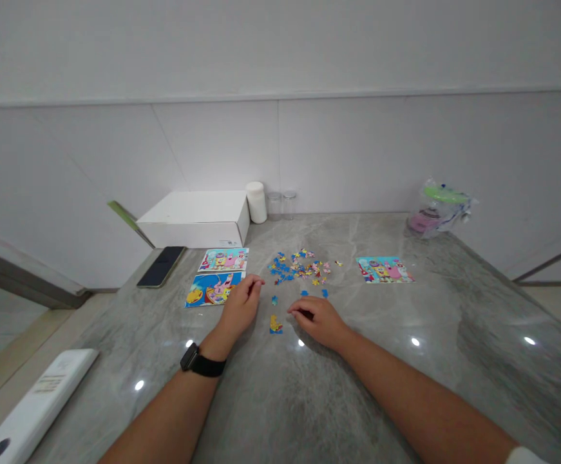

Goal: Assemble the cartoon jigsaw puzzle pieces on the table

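My left hand rests by the right edge of a blue picture card, its fingers curled together; anything between the fingertips is too small to tell. My right hand lies on the grey table with thumb and fingertips pinched, and what it may hold cannot be made out. Between the hands are a small joined cluster of yellow and blue puzzle pieces and a loose blue piece. Beyond them spreads a pile of puzzle pieces. Two blue pieces lie just past my right hand.
Another picture card lies at left, one more at right. Behind stand a white box, a white bottle and clear jars. A phone, a plastic bag and a white device surround the work area.
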{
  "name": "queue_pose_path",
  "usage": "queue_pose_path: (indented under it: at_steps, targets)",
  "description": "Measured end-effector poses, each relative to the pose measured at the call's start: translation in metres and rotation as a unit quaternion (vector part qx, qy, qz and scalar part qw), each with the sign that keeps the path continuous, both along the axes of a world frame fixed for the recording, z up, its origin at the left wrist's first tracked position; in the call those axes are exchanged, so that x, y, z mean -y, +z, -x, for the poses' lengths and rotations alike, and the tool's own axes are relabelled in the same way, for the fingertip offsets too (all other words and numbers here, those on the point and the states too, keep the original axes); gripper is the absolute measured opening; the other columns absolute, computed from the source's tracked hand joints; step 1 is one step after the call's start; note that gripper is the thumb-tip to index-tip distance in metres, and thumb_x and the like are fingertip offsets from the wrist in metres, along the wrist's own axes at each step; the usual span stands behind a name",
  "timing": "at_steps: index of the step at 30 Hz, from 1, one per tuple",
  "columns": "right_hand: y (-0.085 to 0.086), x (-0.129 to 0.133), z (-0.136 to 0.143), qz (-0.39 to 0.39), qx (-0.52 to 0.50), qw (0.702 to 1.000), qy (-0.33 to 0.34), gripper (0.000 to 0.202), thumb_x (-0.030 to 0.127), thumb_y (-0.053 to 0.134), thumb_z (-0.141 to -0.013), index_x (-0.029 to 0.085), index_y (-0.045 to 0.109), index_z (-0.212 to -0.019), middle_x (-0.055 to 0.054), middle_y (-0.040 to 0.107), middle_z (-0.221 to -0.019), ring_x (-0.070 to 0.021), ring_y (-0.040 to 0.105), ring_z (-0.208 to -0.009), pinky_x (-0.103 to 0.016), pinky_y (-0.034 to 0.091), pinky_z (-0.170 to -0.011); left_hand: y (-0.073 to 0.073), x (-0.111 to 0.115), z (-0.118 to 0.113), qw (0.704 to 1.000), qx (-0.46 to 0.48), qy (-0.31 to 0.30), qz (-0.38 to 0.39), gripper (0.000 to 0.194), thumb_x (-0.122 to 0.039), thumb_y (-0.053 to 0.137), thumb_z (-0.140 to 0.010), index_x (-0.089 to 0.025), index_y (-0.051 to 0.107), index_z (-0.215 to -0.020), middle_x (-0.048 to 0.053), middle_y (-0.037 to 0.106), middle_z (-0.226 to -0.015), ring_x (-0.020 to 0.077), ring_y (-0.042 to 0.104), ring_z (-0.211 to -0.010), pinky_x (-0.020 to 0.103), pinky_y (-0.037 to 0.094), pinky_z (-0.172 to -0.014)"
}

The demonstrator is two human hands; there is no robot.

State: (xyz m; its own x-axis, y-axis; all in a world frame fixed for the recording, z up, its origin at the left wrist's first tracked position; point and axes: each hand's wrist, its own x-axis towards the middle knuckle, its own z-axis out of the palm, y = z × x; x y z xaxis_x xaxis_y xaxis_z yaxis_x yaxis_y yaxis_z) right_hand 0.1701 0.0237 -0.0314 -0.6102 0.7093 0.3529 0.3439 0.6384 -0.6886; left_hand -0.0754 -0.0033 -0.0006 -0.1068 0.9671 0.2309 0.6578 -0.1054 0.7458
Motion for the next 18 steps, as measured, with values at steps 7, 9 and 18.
queue_pose_path:
  at_steps: [7,9,18]
  targets:
    - [0.004,0.001,0.001,0.003,0.012,1.000,-0.004,0.017,0.016,0.063,-0.094,0.023,0.078,-0.098,-0.004,0.080,-0.094,-0.0174,0.073,-0.087,-0.029,0.053,-0.083,0.019,-0.023,-0.006,0.999,0.012,-0.036,0.016,0.025,-0.035,0.054,-0.096,-0.022,0.066,-0.114,0.001,0.069,-0.091,0.0178,0.064,-0.083,0.030,0.050,-0.077]
    - [0.006,0.002,0.000,0.003,0.019,1.000,-0.007,0.017,0.015,0.063,-0.094,0.023,0.078,-0.098,-0.004,0.080,-0.094,-0.0172,0.073,-0.087,-0.029,0.054,-0.083,0.017,-0.033,-0.009,0.999,0.000,-0.037,0.015,0.024,-0.034,0.055,-0.096,-0.023,0.066,-0.114,0.001,0.069,-0.089,0.0174,0.064,-0.081,0.030,0.049,-0.075]
    - [0.006,0.001,0.000,0.018,0.007,1.000,-0.005,0.018,0.016,0.061,-0.095,0.023,0.078,-0.097,-0.004,0.080,-0.094,-0.0177,0.073,-0.088,-0.030,0.055,-0.085,-0.019,-0.047,-0.010,0.998,-0.062,-0.023,-0.006,0.018,-0.029,0.057,-0.096,-0.021,0.068,-0.107,0.003,0.069,-0.089,0.0193,0.064,-0.082,0.032,0.049,-0.078]
